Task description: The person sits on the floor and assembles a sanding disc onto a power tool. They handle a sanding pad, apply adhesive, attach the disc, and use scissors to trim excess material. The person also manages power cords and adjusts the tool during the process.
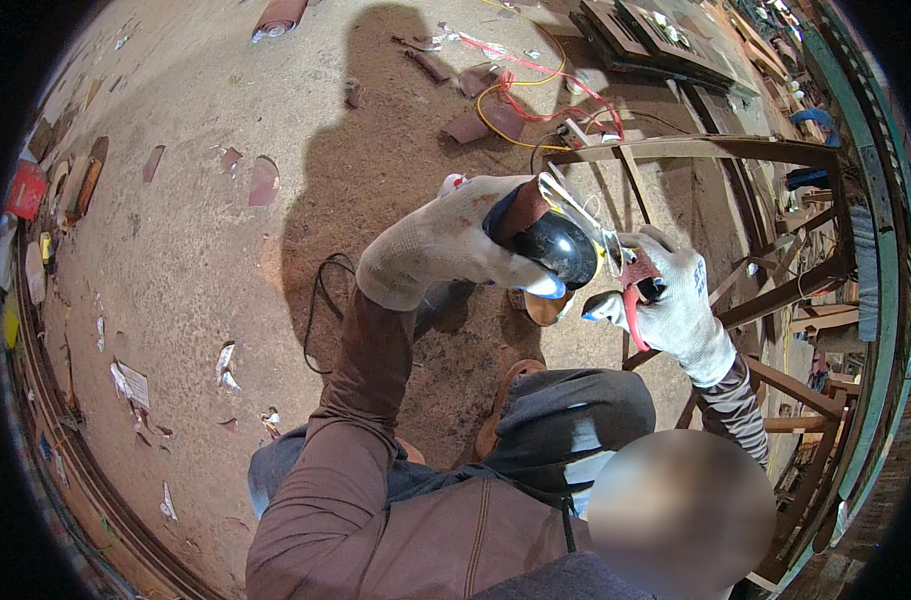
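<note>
My left hand [445, 235], in a whitish knit glove with blue fingertips, is wrapped round a black rounded tool that looks like a power sander [560, 252]. Brown sandpaper [525, 208] is pressed along its edge under the fingers, with its pale side facing away. Gloved too, my right hand [675, 305] grips red-handled scissors [632, 318] just right of the sander. Another bit of brown sandpaper [639, 266] shows by those fingers. The scissors' blades are hard to make out against the pale edge of the sheet.
A wooden frame [735, 150] stands close on the right. Red and yellow cords [535, 85] run to a socket box [575, 133] ahead. A black cable [315, 310] lies on the floor at left, among sandpaper scraps [264, 180]. A sandpaper roll [280, 17] lies farther off.
</note>
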Demonstrator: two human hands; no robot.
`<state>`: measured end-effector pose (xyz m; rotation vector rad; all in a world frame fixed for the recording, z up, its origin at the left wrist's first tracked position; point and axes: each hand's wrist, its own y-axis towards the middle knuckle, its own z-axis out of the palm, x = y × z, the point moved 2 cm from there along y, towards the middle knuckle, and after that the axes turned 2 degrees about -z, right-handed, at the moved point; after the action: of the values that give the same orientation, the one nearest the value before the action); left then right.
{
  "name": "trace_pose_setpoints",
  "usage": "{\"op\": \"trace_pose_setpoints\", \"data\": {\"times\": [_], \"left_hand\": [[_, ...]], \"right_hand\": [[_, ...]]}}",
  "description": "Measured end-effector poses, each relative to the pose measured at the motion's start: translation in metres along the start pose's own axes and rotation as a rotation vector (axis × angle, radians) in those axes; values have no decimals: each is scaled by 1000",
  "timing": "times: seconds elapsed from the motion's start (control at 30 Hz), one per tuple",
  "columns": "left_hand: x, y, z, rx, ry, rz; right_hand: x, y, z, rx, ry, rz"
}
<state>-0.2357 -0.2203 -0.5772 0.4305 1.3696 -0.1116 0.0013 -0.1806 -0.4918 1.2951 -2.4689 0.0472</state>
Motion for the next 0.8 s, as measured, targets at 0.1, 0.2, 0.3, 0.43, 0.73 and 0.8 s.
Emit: {"op": "trace_pose_setpoints", "data": {"times": [0.1,0.2,0.3,0.43,0.73,0.8], "left_hand": [[5,-2,-2,52,-54,-79],[-2,-8,5,-30,-2,-101],[6,-7,0,-15,-55,-102],[0,-10,-7,-45,-21,-65],[46,30,8,-571,-798,220],[94,46,4,-432,-981,406]], "right_hand": [[9,8,-3,6,-35,11],[-4,4,4,19,-42,16],[-2,6,1,57,-23,-12],[-13,2,7,28,26,-26],[-30,8,24,-203,286,183],[-36,18,39,-275,500,224]]}}
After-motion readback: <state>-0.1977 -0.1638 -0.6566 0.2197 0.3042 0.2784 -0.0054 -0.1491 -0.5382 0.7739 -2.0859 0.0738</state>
